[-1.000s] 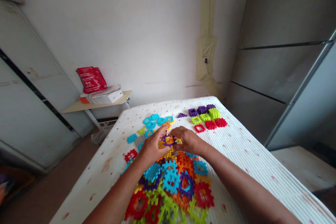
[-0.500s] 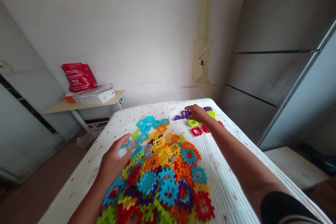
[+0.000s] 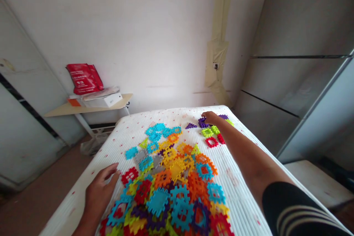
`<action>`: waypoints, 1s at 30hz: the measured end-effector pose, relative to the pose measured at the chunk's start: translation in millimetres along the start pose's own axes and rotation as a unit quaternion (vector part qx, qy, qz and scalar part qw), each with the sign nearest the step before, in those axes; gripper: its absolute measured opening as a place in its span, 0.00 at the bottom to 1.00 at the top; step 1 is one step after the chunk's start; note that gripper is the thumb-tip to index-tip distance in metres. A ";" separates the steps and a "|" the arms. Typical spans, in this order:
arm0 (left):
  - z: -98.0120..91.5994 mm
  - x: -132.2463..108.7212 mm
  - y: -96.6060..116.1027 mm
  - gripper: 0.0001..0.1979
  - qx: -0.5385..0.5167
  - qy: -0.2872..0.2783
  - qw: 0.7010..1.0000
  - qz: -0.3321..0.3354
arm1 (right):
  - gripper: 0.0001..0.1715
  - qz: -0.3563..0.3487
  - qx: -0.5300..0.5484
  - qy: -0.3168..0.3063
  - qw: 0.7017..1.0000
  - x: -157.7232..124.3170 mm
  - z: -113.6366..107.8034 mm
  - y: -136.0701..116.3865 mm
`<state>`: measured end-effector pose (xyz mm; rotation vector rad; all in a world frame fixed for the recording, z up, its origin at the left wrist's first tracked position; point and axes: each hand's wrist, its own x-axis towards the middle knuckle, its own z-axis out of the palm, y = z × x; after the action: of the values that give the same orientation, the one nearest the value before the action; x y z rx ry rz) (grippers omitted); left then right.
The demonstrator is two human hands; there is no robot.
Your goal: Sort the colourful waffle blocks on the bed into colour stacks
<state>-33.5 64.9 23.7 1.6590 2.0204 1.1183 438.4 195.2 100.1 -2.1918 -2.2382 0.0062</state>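
Note:
My right hand (image 3: 210, 117) reaches to the far side of the bed, its fingers closed on a purple interlocking block (image 3: 203, 122). A purple triangular piece (image 3: 191, 125) lies just left of it. Close by are a lime green square frame (image 3: 207, 132), a red square frame (image 3: 211, 142) and another purple piece (image 3: 223, 117) partly behind the arm. My left hand (image 3: 100, 188) hovers by the near left edge of the large block pile (image 3: 177, 169), thumb and fingers apart, with nothing in it. Nearest to it is a red window block (image 3: 129, 175).
A white quilted sheet (image 3: 238, 195) covers the bed. Light blue blocks (image 3: 159, 128) form a cluster at the back. Beyond the bed's left corner, a small table (image 3: 125, 99) bears a white box (image 3: 110, 100) and a red bag (image 3: 83, 79). A grey cabinet (image 3: 276, 81) stands at right.
My left hand has drawn back toward me and left, uncovering a light blue square and the red window block. My right hand has shifted the purple block slightly right, away from the triangle.

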 end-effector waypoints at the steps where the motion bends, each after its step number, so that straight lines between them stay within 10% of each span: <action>1: 0.6 0.1 0.0 0.27 -0.002 0.002 1.000 -0.002 | 0.32 0.001 -0.004 -0.003 1.000 0.8 1.1 0.7; 19: 8.1 -2.2 -3.5 0.22 -0.021 0.020 0.997 0.067 | 0.27 -0.006 -0.055 -0.028 0.998 5.5 2.6 -11.1; 30: 27.0 0.9 101.3 0.13 0.150 -0.204 0.926 0.282 | 0.21 -0.244 0.109 0.079 0.960 -93.5 22.5 -60.2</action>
<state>54.5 79.1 79.0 2.4864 1.5380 0.5347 379.9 100.5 77.8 -1.4374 -2.4781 0.0673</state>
